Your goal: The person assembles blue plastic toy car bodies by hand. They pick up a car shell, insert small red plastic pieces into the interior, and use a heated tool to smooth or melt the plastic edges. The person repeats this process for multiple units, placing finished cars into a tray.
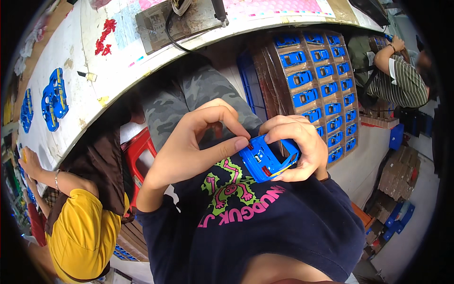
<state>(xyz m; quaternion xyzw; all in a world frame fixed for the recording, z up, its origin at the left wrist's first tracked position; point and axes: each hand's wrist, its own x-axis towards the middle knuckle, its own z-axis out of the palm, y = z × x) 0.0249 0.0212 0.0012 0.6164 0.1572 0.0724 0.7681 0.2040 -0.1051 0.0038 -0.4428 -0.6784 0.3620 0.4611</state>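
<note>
In front of my chest, my right hand (pixel 300 144) is closed around a blue toy car body (pixel 266 156), gripping it by the cabin end with the window openings. The end with two small red lens pieces faces left. One red piece (pixel 266 171) sits in the lower corner of that end. At the upper corner, the thumb and forefinger of my left hand (pixel 203 137) come together in a pinch at the other red piece (pixel 251 146), which their tips partly cover. Whether that piece is fully seated cannot be seen.
A curved white table (pixel 94 85) holds loose red pieces (pixel 105 37), several blue car bodies (pixel 55 99) and a metal plate (pixel 153 29). Right of my legs, stacked brown trays (pixel 309 85) carry rows of blue bodies. Co-workers sit at left, in a yellow shirt (pixel 87 232), and far right.
</note>
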